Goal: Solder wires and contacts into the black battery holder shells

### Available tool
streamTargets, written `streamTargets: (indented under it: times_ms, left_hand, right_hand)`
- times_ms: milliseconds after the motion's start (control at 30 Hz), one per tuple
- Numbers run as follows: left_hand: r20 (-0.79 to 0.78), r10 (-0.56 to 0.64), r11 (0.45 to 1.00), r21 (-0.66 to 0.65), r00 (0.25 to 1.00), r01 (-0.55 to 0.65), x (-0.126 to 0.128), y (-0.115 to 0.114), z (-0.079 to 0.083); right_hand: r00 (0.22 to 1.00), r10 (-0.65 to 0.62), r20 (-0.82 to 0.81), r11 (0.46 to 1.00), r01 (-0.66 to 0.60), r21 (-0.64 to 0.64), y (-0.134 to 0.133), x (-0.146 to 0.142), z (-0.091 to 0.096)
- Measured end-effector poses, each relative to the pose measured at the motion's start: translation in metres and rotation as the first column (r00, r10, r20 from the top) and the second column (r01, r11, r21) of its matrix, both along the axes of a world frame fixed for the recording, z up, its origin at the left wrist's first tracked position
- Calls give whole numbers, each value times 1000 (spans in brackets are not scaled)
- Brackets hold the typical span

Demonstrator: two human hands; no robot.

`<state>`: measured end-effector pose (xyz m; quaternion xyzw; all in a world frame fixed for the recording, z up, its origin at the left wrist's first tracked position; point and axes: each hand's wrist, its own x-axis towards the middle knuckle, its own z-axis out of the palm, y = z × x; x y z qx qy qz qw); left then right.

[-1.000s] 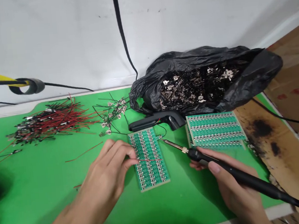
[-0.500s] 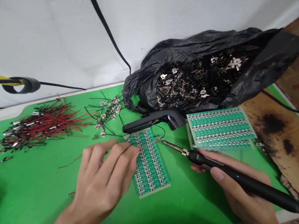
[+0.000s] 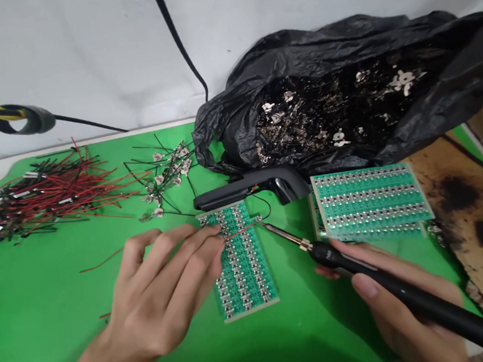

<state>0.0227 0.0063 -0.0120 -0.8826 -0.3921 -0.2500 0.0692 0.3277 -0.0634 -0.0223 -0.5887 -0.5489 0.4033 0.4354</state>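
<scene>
My left hand (image 3: 170, 284) rests over a green circuit board panel (image 3: 243, 266) and pinches a red wire (image 3: 242, 231) that runs across it. The wire's far end meets a small metal piece (image 3: 259, 219) at the panel's right edge. Wrapped in my right hand (image 3: 411, 301) is a black soldering iron (image 3: 361, 272), its tip touching or almost touching that small piece. A thin black wire curves up from there to a dark grey handle-shaped housing (image 3: 250, 183) lying behind the panel. My left fingertips are partly hidden.
Two stacked panels (image 3: 369, 197) lie to the right. Behind them, a black plastic bag (image 3: 298, 56) holds many small metal parts. Red and black wires (image 3: 55, 193) are heaped at the left, with wired metal tabs (image 3: 176, 167) beside them. A scorched brown board (image 3: 461, 199) lies far right.
The view has shifted slightly, so the bag and stacked panels appear larger and farther right. Both hands keep their grips, and the iron tip stays at the wire's end.
</scene>
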Motion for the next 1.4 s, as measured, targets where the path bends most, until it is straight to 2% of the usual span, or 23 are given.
streamTargets:
  times_ms: [300,700,1000,1400]
  left_hand:
    - [-15,-10,1000,4,1000,10,-1,0,-1]
    - [-19,-11,999,37,1000,12,-3,-1,-2]
    - [-65,-23,1000,16,998,24,-4,-1,0]
    - [-97,-41,998,39,994,45,-5,1,2]
  right_hand:
    - [996,21,91,1000,-22,15,1,2,2]
    - [1000,2,30,1000,-3,7,1,0,2]
    - [986,-156,-58,979,146,-140,-4,-12,8]
    - [985,-173,-26,974,167,-151,-2,-15,11]
